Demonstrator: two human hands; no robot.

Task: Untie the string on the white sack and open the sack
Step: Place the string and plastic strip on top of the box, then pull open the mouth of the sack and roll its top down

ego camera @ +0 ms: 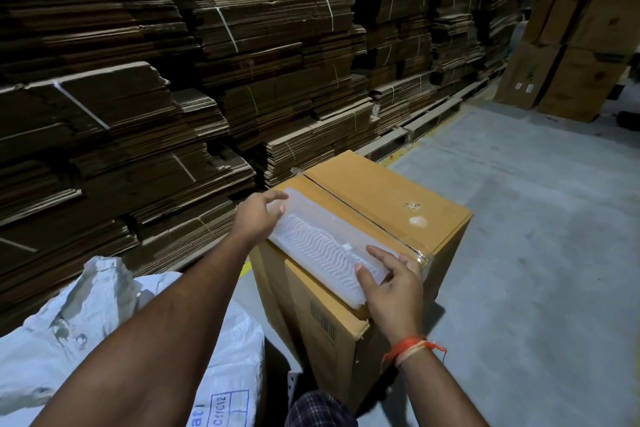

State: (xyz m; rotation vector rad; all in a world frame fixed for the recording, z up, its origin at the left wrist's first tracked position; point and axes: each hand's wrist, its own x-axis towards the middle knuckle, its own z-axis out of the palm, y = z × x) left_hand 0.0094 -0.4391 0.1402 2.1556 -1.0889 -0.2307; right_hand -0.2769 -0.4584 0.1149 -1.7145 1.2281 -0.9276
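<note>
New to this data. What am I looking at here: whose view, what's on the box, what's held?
There is no robot: a person's bare hands, filmed by one wide-angle camera worn on the head, looking forward and down. The left hand and right hand rest on the two ends of a long translucent white ribbed plastic slab, which lies on a taped brown cardboard box. The white woven sack sits lower left, untouched. Bundled flat cardboard is stacked behind.
</note>
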